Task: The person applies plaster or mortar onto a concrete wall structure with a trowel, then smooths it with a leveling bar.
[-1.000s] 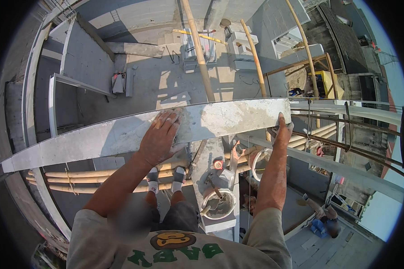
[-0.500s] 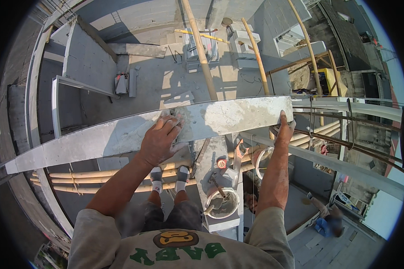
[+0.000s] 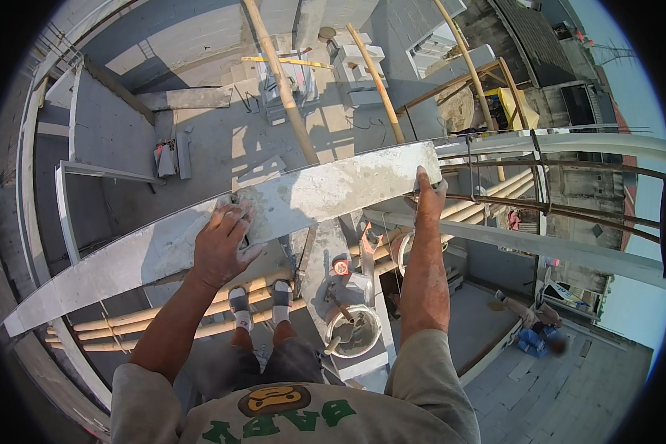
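Observation:
A long row of pale grey wall blocks (image 3: 333, 181) runs across in front of me, with patches of grey mortar on its top. My left hand (image 3: 222, 244) lies on that top beside a rough mortar patch (image 3: 255, 203), fingers bent and thumb apart. What lies under its fingertips is hidden. At the right end of the row, my right hand (image 3: 429, 196) grips the end block (image 3: 396, 166), its thumb on the top face and the other fingers round the end. Both hands are dusty with mortar.
Below me, a plank (image 3: 322, 270) carries a white bucket (image 3: 354, 331) of mortar with a trowel (image 3: 335, 342), and a red tape measure (image 3: 340, 267). Bamboo poles (image 3: 152, 318) lie under my feet. Steel bars (image 3: 599, 214) extend right. A person (image 3: 536, 325) is far below.
The whole scene has shifted left and tilted slightly as my head turned. Both hands stay at about the same places on the blocks.

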Demonstrator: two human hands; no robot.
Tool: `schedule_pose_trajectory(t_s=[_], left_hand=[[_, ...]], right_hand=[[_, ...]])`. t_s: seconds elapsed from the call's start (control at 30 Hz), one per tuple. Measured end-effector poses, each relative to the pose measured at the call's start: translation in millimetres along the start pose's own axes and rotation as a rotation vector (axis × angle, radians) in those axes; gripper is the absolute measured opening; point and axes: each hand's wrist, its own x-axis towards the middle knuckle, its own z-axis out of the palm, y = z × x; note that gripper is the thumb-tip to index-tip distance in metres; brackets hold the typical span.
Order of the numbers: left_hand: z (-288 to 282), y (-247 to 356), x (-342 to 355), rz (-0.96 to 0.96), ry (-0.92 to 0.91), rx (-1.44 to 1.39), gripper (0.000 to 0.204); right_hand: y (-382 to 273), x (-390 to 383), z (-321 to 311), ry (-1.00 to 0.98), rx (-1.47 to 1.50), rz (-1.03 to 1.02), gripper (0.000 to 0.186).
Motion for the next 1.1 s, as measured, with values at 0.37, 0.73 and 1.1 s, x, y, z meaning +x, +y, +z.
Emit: schedule_pose_trajectory(t_s=[0.37,0.73,1.1], left_hand=[[1,-1,0,0.006,0.007,-0.023,0.064],[2,1,-1,0.017,0.031,0.027,0.061],[7,6,-3,0.216,0.186,0.105,0.056]], right_hand=[[-11,-5,2,-0.018,-0.006,0.05,0.062],[-26,-16,5,0.033,-0.006,0.112,0.083],[21,-76,18,0.3,-0.191,-0.211,0.079]])
